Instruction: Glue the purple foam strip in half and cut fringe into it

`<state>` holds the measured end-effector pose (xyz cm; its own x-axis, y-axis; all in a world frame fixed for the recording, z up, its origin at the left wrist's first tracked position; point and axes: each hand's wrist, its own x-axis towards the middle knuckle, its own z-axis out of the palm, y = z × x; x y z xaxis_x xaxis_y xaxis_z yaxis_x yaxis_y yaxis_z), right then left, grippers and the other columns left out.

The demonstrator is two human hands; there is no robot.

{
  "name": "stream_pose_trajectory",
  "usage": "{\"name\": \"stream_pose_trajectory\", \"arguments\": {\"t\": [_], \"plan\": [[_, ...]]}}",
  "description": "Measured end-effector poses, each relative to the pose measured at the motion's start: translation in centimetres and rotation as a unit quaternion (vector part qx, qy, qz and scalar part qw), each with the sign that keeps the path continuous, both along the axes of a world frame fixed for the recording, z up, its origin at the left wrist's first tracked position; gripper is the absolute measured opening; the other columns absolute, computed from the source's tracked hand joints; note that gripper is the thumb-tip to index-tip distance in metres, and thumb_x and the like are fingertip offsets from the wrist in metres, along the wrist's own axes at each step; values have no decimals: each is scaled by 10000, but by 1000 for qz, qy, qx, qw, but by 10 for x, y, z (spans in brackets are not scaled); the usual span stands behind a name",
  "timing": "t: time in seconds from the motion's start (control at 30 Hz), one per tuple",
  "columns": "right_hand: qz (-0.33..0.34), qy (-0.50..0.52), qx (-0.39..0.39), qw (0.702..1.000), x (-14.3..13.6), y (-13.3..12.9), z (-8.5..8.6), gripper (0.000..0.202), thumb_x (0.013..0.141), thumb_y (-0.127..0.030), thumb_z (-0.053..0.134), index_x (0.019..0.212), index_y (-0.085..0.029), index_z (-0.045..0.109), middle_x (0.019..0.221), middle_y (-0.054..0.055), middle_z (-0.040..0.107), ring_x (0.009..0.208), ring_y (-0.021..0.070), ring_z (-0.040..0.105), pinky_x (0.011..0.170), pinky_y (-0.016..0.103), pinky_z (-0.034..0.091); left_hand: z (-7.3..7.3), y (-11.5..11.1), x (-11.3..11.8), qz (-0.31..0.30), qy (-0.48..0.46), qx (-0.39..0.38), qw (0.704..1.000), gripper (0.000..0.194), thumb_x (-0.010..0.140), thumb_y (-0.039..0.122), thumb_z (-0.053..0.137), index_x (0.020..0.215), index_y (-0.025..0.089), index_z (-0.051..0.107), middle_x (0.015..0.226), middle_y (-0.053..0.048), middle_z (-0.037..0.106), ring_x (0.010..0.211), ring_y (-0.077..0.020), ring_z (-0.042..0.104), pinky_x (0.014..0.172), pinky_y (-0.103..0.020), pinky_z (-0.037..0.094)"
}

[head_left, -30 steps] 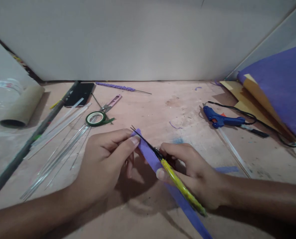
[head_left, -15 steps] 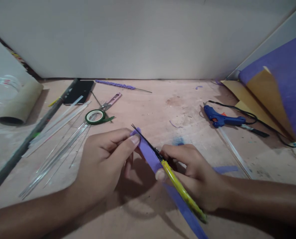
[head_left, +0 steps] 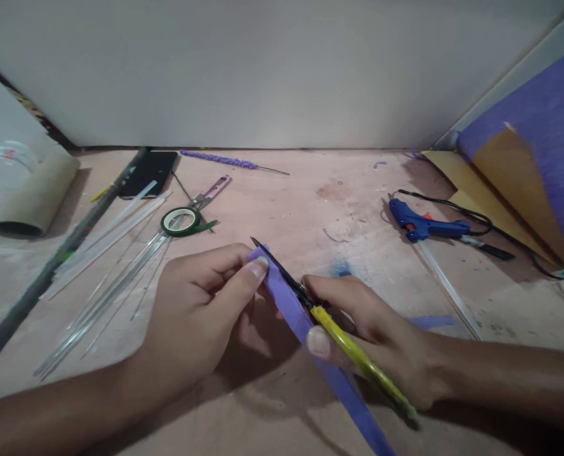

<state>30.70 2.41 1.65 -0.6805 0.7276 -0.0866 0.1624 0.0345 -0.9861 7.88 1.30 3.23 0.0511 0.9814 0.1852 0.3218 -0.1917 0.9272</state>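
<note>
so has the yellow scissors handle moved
Yes: the yellow handle has swung, its lower end shifting right and down in view against the glue gun.

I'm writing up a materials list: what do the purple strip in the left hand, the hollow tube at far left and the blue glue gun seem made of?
Purple strip: probably crepe paper or thin felt, matte; it bends softly without gloss.
Hollow tube: apparently cardboard, dull; plain grey-brown with no shine.
Blue glue gun: likely hard plastic, smooth; its body looks moulded.

Pinkish tabletop (head_left: 282, 202), blue glue gun (head_left: 426, 226), black phone (head_left: 152, 170)
</note>
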Motion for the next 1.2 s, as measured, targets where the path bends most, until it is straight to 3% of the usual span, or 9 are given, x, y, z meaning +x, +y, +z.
{"name": "stream_pose_trajectory", "arguments": {"t": [0.2,0.37,0.57,0.67,0.83,1.2], "plan": [[-5,-4,20,1000,0,-3,-1,498,1061,-646,760,888,-213,586,787,-36,509,690,137,443,596,308,361,3,-2,0,15,42,20,999,411,972,284,610,573,231,691,418,51,596,365,-94,524,425,-187,423],[-30,52,29,998,-1,-7,-8,462,1038,-527,876,858,-208,595,726,-71,481,644,98,406,554,268,306,2,-4,0,24,42,11,999,436,989,296,608,562,232,669,414,47,589,360,-97,519,411,-204,399],[-55,57,62,995,-5,-9,-7,589,1042,-659,839,770,-233,536,679,-58,455,622,119,389,543,302,279,2,-8,1,39,41,13,998,431,1003,300,622,581,238,676,440,57,594,369,-99,515,395,-222,385],[-57,63,68,994,-6,-9,-7,638,1023,-642,871,727,-241,472,649,-65,419,598,110,359,527,299,268,3,-9,1,40,42,15,998,457,1007,303,637,555,243,660,424,54,584,379,-100,517,413,-216,400],[-57,68,73,993,-5,-8,-8,566,1046,-563,880,753,-224,535,651,-79,410,590,96,357,522,277,281,2,-8,0,49,37,11,998,480,1007,304,643,530,246,649,419,39,592,373,-107,526,403,-212,394],[-47,27,63,997,-2,-7,-11,580,1031,-655,862,792,-205,586,679,-66,473,622,97,413,556,278,312,2,-6,3,26,-13,-24,999,445,958,313,663,521,231,644,424,39,580,355,-93,502,373,-175,373]]}}
